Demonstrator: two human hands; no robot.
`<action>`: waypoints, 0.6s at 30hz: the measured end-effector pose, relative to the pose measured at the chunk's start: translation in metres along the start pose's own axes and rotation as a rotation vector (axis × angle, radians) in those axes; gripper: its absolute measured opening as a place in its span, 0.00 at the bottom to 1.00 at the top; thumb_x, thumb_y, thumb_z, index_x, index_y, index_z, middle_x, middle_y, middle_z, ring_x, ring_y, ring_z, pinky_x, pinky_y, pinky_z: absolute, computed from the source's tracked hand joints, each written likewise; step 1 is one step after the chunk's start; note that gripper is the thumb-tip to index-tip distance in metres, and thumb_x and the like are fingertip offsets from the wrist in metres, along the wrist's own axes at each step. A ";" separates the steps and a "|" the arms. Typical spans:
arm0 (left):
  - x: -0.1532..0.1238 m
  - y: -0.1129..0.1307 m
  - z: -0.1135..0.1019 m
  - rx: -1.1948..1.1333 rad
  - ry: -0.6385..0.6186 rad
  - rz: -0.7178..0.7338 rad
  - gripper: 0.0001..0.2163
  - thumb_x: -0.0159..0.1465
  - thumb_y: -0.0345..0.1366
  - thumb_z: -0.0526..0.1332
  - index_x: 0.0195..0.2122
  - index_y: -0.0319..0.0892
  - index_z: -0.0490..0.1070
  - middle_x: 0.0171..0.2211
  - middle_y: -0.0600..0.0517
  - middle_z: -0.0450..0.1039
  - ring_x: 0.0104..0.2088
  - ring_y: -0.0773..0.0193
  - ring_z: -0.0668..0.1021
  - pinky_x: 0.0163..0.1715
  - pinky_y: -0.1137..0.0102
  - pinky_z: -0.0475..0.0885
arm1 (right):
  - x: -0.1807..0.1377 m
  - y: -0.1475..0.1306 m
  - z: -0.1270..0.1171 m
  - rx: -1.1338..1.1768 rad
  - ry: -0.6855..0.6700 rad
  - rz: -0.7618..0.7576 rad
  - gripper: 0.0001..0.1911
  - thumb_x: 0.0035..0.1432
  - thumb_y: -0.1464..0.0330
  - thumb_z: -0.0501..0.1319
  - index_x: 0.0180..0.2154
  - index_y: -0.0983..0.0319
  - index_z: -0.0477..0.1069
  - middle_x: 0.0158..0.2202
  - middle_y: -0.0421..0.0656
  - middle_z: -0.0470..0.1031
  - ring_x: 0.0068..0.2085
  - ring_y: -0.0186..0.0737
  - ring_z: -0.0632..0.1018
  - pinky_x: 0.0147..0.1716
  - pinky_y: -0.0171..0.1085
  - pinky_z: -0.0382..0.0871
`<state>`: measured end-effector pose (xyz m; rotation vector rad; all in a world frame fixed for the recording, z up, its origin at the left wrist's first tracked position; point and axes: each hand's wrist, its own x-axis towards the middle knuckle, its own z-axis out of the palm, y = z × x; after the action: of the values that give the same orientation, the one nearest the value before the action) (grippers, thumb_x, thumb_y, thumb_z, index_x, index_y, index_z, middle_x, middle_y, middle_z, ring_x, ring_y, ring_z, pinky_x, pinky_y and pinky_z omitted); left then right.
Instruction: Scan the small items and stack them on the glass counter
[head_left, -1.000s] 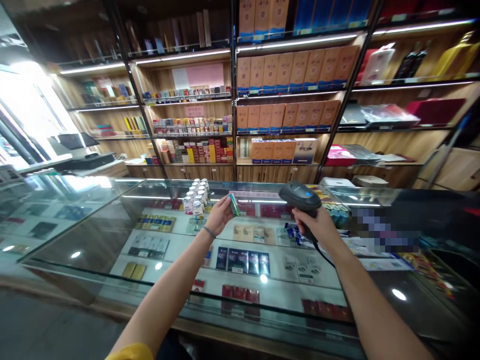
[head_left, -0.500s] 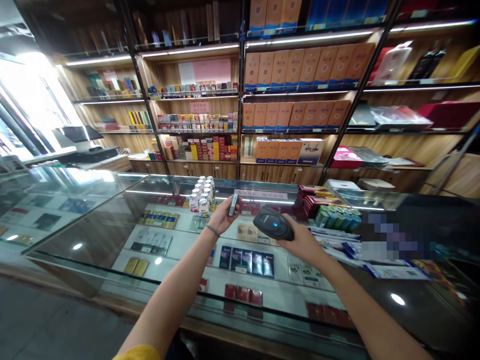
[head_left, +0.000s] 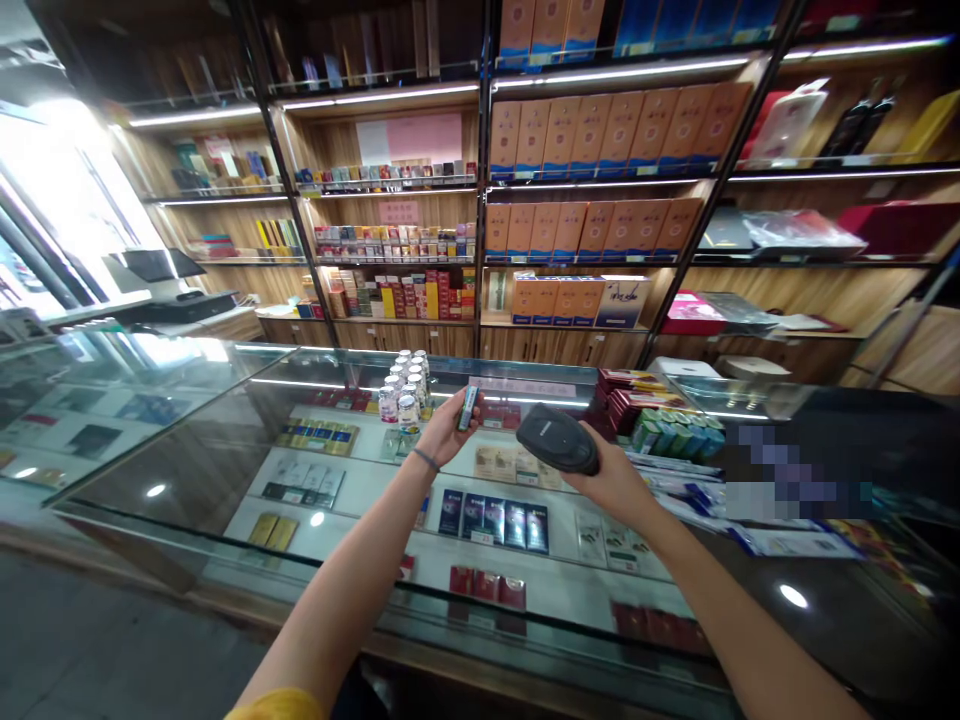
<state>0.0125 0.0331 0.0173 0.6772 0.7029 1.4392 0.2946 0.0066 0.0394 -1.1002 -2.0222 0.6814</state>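
Note:
My left hand [head_left: 448,428] is closed around a small, narrow teal-and-white pack [head_left: 469,408], held upright and slightly tilted above the glass counter [head_left: 360,590]. I cannot make out the pack's exact kind. A black handheld barcode scanner [head_left: 556,438] is in my right hand [head_left: 611,478], its head pointing left toward the pack with a gap between them. Beyond my left hand, several white cans or jars [head_left: 407,385] stand in rows on the glass. Below both hands, dark cigarette packs [head_left: 493,520] show through the counter top.
Red packets [head_left: 626,400] and green tube-shaped packs [head_left: 679,432] lie at the counter's right, near flat blue-and-white packages [head_left: 795,543]. Lit wooden shelves behind hold orange boxes [head_left: 592,135] and small packs [head_left: 397,243]. A checkout screen [head_left: 161,265] stands at far left.
The scanner in my right hand has shifted slightly right, away from the pack, and the blue light on it no longer shows. My left hand has barely moved.

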 end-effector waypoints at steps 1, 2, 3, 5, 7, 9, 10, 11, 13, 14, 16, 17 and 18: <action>-0.002 0.001 0.001 0.005 0.001 0.001 0.14 0.63 0.43 0.66 0.47 0.43 0.75 0.44 0.49 0.77 0.31 0.73 0.77 0.27 0.78 0.74 | 0.001 0.002 0.000 0.020 0.010 0.004 0.32 0.46 0.65 0.67 0.56 0.58 0.69 0.40 0.44 0.82 0.42 0.52 0.81 0.40 0.43 0.73; -0.003 0.001 0.002 0.019 0.001 0.005 0.15 0.63 0.43 0.66 0.49 0.44 0.74 0.44 0.49 0.78 0.31 0.72 0.77 0.28 0.77 0.74 | 0.002 0.005 0.000 0.039 0.020 0.005 0.33 0.46 0.65 0.67 0.56 0.59 0.68 0.40 0.45 0.82 0.42 0.52 0.81 0.41 0.43 0.73; -0.005 0.001 0.004 0.035 -0.001 0.011 0.15 0.63 0.43 0.66 0.50 0.45 0.74 0.43 0.49 0.78 0.32 0.72 0.78 0.30 0.77 0.75 | 0.003 0.008 -0.001 0.057 0.029 0.001 0.33 0.47 0.65 0.67 0.57 0.59 0.68 0.40 0.45 0.82 0.43 0.51 0.81 0.41 0.43 0.73; -0.007 0.001 0.006 0.050 -0.009 0.027 0.17 0.64 0.42 0.66 0.53 0.47 0.73 0.43 0.50 0.78 0.33 0.70 0.79 0.32 0.75 0.76 | 0.006 0.014 -0.001 0.083 0.052 -0.016 0.32 0.47 0.65 0.67 0.56 0.60 0.69 0.40 0.45 0.82 0.43 0.51 0.81 0.42 0.44 0.73; -0.009 0.003 0.008 0.045 -0.016 0.046 0.18 0.64 0.40 0.66 0.55 0.48 0.72 0.43 0.50 0.78 0.33 0.70 0.79 0.32 0.74 0.76 | 0.008 0.018 -0.002 0.100 0.079 -0.029 0.31 0.48 0.63 0.67 0.55 0.61 0.70 0.40 0.44 0.82 0.42 0.51 0.81 0.43 0.44 0.73; -0.011 0.010 0.012 0.054 -0.014 0.086 0.19 0.64 0.39 0.66 0.56 0.48 0.72 0.42 0.51 0.78 0.34 0.69 0.79 0.35 0.73 0.77 | 0.009 0.019 -0.003 0.105 0.097 -0.029 0.30 0.49 0.63 0.67 0.55 0.62 0.70 0.37 0.43 0.82 0.41 0.50 0.81 0.41 0.45 0.74; -0.012 0.016 0.015 0.065 -0.011 0.123 0.19 0.64 0.39 0.66 0.57 0.48 0.71 0.41 0.51 0.78 0.35 0.68 0.79 0.36 0.72 0.77 | 0.009 0.019 -0.003 0.103 0.102 -0.024 0.30 0.49 0.62 0.66 0.55 0.62 0.70 0.34 0.42 0.81 0.40 0.50 0.81 0.39 0.44 0.75; -0.014 0.024 0.017 0.079 -0.009 0.171 0.19 0.64 0.39 0.65 0.57 0.48 0.71 0.41 0.51 0.78 0.36 0.68 0.80 0.38 0.71 0.77 | 0.009 0.019 -0.004 0.100 0.106 -0.019 0.30 0.50 0.62 0.66 0.55 0.62 0.70 0.32 0.42 0.81 0.38 0.50 0.81 0.37 0.44 0.75; -0.020 0.046 0.021 0.110 -0.005 0.290 0.19 0.65 0.39 0.65 0.57 0.48 0.71 0.42 0.51 0.78 0.39 0.67 0.80 0.43 0.69 0.77 | 0.009 0.017 -0.004 0.101 0.124 -0.016 0.29 0.49 0.61 0.66 0.54 0.62 0.71 0.27 0.40 0.79 0.35 0.49 0.81 0.32 0.42 0.74; -0.025 0.058 0.020 0.127 -0.001 0.352 0.19 0.65 0.38 0.64 0.57 0.48 0.72 0.44 0.51 0.78 0.41 0.66 0.80 0.45 0.69 0.76 | 0.010 0.017 -0.005 0.106 0.137 -0.016 0.29 0.49 0.61 0.66 0.53 0.62 0.71 0.26 0.39 0.78 0.33 0.48 0.80 0.30 0.41 0.73; -0.034 0.083 0.014 0.172 0.020 0.468 0.18 0.63 0.38 0.66 0.55 0.46 0.74 0.47 0.50 0.78 0.44 0.65 0.79 0.48 0.69 0.74 | 0.010 0.018 -0.005 0.116 0.153 -0.015 0.28 0.47 0.60 0.67 0.51 0.62 0.72 0.24 0.39 0.77 0.29 0.47 0.79 0.27 0.39 0.72; -0.039 0.093 0.007 0.197 0.035 0.518 0.18 0.62 0.38 0.67 0.54 0.45 0.74 0.48 0.50 0.78 0.45 0.65 0.79 0.49 0.70 0.74 | 0.010 0.018 -0.005 0.118 0.161 -0.013 0.28 0.47 0.59 0.67 0.50 0.61 0.72 0.23 0.38 0.76 0.27 0.46 0.78 0.25 0.39 0.71; -0.043 0.102 -0.002 0.225 0.055 0.561 0.19 0.61 0.39 0.68 0.53 0.45 0.75 0.48 0.50 0.77 0.47 0.65 0.79 0.50 0.70 0.73 | 0.011 0.019 -0.005 0.117 0.167 -0.009 0.27 0.46 0.59 0.68 0.49 0.61 0.73 0.22 0.38 0.76 0.26 0.45 0.77 0.24 0.39 0.70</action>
<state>-0.0539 -0.0078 0.0956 1.0717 0.7589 1.9115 0.3039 0.0259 0.0322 -1.0434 -1.8220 0.6719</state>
